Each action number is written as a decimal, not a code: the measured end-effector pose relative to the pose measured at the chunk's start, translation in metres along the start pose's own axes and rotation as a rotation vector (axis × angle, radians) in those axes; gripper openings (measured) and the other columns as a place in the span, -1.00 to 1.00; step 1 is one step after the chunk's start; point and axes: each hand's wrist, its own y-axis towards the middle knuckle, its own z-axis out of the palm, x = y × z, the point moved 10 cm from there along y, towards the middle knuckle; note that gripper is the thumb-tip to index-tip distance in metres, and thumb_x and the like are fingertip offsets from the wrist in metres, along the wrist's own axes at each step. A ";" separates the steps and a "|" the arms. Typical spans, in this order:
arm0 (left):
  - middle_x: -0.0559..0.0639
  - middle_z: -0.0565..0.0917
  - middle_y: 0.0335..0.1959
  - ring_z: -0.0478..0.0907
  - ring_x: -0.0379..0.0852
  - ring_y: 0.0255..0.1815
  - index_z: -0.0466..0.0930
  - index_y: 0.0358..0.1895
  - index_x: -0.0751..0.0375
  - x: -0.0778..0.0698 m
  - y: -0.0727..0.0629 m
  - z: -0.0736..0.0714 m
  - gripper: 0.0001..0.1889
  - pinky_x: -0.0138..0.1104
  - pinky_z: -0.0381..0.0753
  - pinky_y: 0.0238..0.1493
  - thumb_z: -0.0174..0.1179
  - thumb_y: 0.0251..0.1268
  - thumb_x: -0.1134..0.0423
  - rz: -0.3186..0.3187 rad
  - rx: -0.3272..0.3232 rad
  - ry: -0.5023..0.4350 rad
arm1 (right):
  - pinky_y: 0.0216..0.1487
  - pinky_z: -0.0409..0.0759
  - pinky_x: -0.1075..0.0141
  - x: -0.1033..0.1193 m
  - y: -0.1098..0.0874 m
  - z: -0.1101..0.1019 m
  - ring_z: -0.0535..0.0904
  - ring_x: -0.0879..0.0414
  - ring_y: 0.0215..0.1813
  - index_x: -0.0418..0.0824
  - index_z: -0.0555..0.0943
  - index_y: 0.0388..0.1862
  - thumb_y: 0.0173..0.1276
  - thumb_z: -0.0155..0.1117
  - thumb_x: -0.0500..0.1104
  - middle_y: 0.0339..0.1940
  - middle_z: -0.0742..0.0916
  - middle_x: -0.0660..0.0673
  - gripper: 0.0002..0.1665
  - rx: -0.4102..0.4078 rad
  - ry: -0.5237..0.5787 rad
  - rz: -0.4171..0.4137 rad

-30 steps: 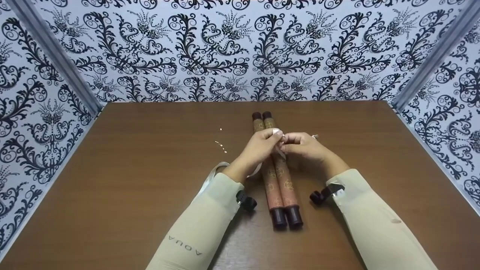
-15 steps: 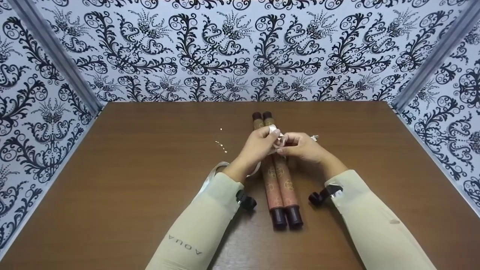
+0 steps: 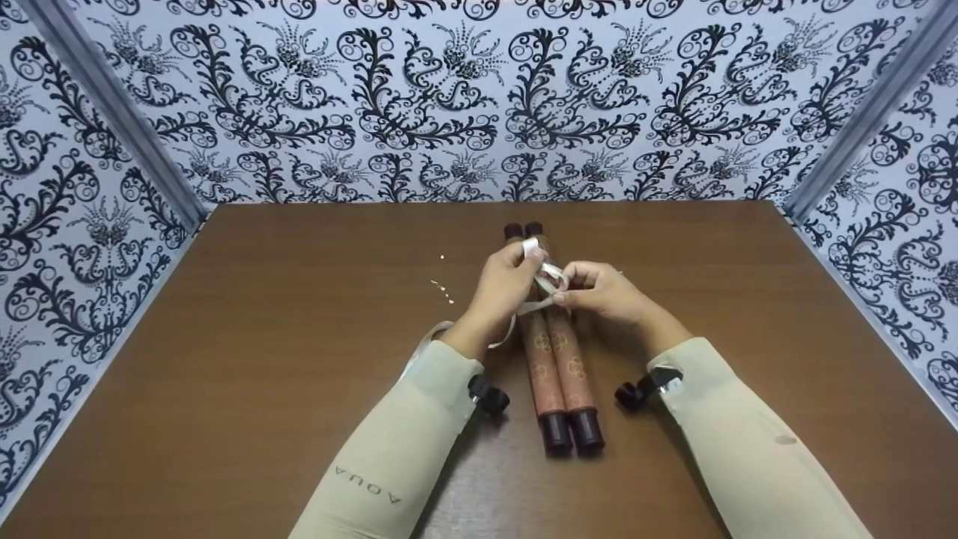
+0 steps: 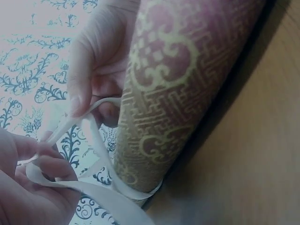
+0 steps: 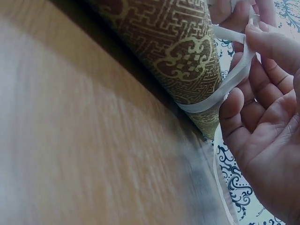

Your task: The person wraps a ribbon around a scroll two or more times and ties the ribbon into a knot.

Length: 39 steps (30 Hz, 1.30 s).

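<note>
Over the twin-roller brocade scroll (image 3: 572, 367), lying approx. 12-to-6 on the tabletop (image 3: 299, 359), we pinch the white ribbon (image 3: 536, 305): L hand (image 3: 503, 281) at 9 o'clock, R hand (image 3: 608, 290) at 3, fingertips closed on it, small loop between. Best, we judge, to lay it flat & snug vs. the rollers before pulling evenly. The ribbon's loose tail (image 3: 429, 338) at 8, by our L sleeve (image 3: 449, 374), might snag; wrist cams (image 3: 492, 399) hang at 5 & 7, white crumbs (image 3: 442, 289) at 9, well apart.

Two gold-patterned, dark-ended rolls (image 3: 560, 359) lie side by side; a white ribbon (image 5: 210, 102) wraps round them, looped above.
</note>
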 end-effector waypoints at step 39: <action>-0.05 0.64 -0.34 0.52 -0.17 -0.31 0.66 -0.25 0.21 0.005 -0.024 0.009 -0.78 -0.39 0.51 -0.26 0.43 0.34 0.14 0.087 0.167 0.430 | -0.27 0.57 0.41 0.008 0.001 0.005 0.55 0.22 -0.33 -0.19 0.63 -0.24 0.49 0.29 -0.27 -0.39 0.67 0.07 -0.95 -0.012 0.042 -0.006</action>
